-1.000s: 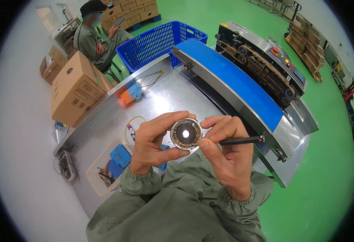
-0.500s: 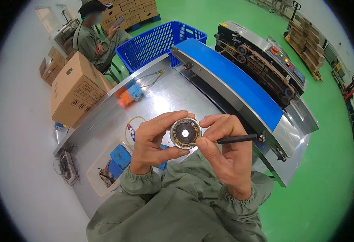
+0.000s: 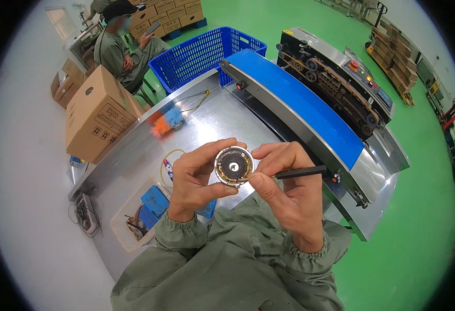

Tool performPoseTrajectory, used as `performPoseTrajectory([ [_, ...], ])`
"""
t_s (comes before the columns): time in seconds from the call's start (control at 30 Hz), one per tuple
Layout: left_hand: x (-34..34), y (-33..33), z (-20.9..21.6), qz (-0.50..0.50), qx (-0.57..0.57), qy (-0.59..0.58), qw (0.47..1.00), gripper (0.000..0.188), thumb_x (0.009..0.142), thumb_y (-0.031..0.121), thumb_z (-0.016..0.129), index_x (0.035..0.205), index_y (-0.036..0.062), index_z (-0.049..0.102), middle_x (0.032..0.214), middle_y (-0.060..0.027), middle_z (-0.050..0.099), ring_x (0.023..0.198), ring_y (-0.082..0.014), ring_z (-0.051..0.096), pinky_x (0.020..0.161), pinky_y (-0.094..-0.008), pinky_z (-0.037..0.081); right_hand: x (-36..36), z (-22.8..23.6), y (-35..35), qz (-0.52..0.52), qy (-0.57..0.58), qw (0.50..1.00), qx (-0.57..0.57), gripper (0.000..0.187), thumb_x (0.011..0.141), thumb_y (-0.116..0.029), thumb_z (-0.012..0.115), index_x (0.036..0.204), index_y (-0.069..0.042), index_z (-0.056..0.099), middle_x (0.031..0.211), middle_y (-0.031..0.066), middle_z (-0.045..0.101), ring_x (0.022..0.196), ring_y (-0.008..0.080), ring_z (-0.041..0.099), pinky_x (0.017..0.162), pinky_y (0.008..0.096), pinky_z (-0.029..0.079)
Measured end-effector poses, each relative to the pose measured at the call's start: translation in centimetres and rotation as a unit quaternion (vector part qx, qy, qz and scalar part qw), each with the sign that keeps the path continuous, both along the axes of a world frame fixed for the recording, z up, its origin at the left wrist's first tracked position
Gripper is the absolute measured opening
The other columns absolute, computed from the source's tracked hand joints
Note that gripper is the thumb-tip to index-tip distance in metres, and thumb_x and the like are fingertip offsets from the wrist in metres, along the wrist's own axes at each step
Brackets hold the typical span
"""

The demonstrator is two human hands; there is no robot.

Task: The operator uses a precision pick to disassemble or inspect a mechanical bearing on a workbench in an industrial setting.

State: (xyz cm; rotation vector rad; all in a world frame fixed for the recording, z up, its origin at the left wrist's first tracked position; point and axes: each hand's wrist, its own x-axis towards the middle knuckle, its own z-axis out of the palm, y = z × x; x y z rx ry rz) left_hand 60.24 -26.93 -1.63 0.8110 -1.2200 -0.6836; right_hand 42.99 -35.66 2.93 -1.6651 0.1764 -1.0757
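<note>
My left hand grips a round metal part by its rim, fingers over the top and thumb below. Its face shows a dark disc with a small centre hole and a brassy ring of small pieces round it. Between thumb and fingers, my right hand pinches a slim tool with a black handle. The handle sticks out to the right, and the thin tip meets the lower right of the part's face. Both hands are above the steel table, close to my body.
A blue conveyor belt runs along the right, beside a machine with pulleys. Behind stands a blue crate. A tray with blue blocks lies left, a carton beyond. A seated person holds a phone.
Both hands, with the round part and the tool, have shifted slightly left. The part has tilted a little, and another person's arm now shows behind the seated person.
</note>
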Motion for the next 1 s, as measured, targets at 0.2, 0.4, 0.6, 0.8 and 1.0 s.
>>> performPoseTrajectory([
  [0.2,-0.1,-0.7,-0.5,0.073,0.013,0.051,0.996,0.084,0.062,0.029,0.091,0.127,-0.0085,0.053,0.115,-0.0230,0.064,0.105,-0.0305,0.066,0.090,-0.0411,0.055,-0.7,-0.2,0.0,-0.102,-0.057,0.985,-0.125,0.011,0.084,-0.003,0.070,0.093,-0.001,0.066,0.080,0.0079,0.063,0.079,0.0220,0.061,0.069,0.0323,0.047],
  [0.4,0.1,-1.2,-1.1,0.093,0.000,0.091,0.992,0.081,0.061,0.022,0.090,0.126,-0.0090,0.052,0.115,-0.0211,0.064,0.103,-0.0257,0.066,0.091,-0.0371,0.055,0.7,-1.1,2.2,-0.220,0.001,0.958,-0.185,0.024,0.073,0.006,0.072,0.095,-0.003,0.067,0.081,0.0089,0.063,0.073,0.0247,0.060,0.064,0.0314,0.046],
  [0.6,0.2,-1.5,-1.3,0.093,-0.041,0.106,0.989,0.077,0.059,0.006,0.091,0.125,-0.0078,0.053,0.118,-0.0190,0.063,0.106,-0.0217,0.064,0.092,-0.0340,0.055,1.4,-1.2,2.4,-0.245,-0.001,0.947,-0.208,0.029,0.069,0.004,0.076,0.092,-0.004,0.062,0.082,0.0073,0.064,0.072,0.0231,0.060,0.062,0.0325,0.045],
  [0.8,0.2,-1.5,-1.4,0.122,-0.067,0.052,0.989,0.076,0.057,0.002,0.090,0.124,-0.0050,0.054,0.121,-0.0192,0.062,0.110,-0.0227,0.063,0.094,-0.0352,0.053,1.7,-1.3,2.3,-0.248,0.010,0.952,-0.177,0.027,0.071,0.002,0.076,0.090,-0.004,0.059,0.082,0.0060,0.065,0.068,0.0220,0.058,0.061,0.0319,0.043],
  [1.0,0.4,-1.4,-1.7,0.152,-0.083,0.004,0.985,0.077,0.055,0.001,0.090,0.124,-0.0043,0.055,0.121,-0.0187,0.062,0.111,-0.0230,0.062,0.095,-0.0353,0.052,1.9,-1.4,2.3,-0.252,0.028,0.952,-0.169,0.025,0.071,0.001,0.076,0.089,-0.004,0.058,0.082,0.0044,0.065,0.067,0.0209,0.057,0.061,0.0322,0.042],
])
